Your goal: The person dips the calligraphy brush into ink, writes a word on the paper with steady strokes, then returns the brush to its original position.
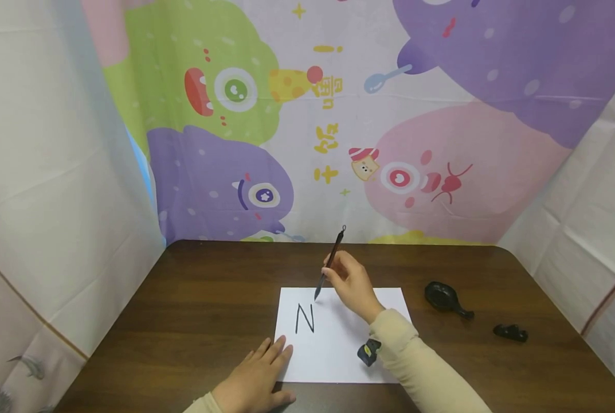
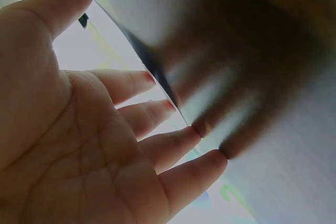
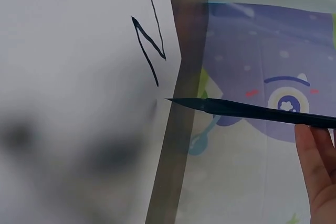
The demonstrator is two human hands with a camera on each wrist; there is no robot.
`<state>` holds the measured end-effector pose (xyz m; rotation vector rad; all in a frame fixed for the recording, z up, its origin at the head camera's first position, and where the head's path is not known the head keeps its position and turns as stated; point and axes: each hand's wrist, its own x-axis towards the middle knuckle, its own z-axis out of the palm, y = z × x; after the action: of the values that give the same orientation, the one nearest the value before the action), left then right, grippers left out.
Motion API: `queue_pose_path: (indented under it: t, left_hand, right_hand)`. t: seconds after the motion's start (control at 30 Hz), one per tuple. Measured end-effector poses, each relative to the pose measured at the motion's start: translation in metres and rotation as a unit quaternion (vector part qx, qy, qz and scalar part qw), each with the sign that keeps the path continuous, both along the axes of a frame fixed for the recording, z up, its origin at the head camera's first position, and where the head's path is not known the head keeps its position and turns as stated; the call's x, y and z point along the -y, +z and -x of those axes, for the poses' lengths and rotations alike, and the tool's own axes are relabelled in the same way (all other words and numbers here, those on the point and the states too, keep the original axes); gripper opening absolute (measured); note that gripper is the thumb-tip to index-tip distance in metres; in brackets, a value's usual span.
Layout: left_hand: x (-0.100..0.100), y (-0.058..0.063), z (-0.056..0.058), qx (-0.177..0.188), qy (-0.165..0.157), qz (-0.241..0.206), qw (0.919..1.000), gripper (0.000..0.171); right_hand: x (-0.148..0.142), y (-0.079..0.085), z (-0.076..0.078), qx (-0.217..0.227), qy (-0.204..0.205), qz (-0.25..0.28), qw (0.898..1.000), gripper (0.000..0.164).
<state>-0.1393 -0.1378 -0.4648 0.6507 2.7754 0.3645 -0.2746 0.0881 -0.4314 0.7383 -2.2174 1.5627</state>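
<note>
My right hand pinches a dark writing brush by its handle, the looped end pointing up. In the right wrist view the pointed tip of the brush hangs just off the paper, close to the black strokes. White paper lies on the table and bears a black letter N; the brush tip is right of its top. With fingers spread and straight, my left hand rests at the paper's lower left edge. The left wrist view shows its palm and fingertips touching a surface.
Right of the paper lies a black spoon-shaped ink dish with a short handle. Farther right is a small black brush rest. The dark wooden table ends at a cartoon-printed curtain. A black wrist camera hangs under my right sleeve.
</note>
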Motion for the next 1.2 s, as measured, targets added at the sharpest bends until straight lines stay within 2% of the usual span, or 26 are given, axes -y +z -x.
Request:
queue_pose_path:
  t: [0.3, 0.67, 1.2]
  left_hand:
    - [0.0002, -0.0012, 0.0004, -0.007, 0.0, 0.002, 1.0, 0.084]
    - [-0.0004, -0.0007, 0.0002, -0.009, 0.001, 0.004, 1.0, 0.083]
    - [-0.0008, -0.0003, 0.0002, -0.008, 0.001, 0.002, 1.0, 0.083]
  right_hand:
    - [-0.0006, -0.0039, -0.0035, -0.016, 0.013, 0.013, 1.0, 0.011]
    - [-0.0017, -0.0089, -0.0034, -0.032, 0.0, -0.012, 0.999, 0.011]
    - [-0.0041, -0.009, -0.0088, 0.005, -0.004, -0.038, 0.999, 0.011]
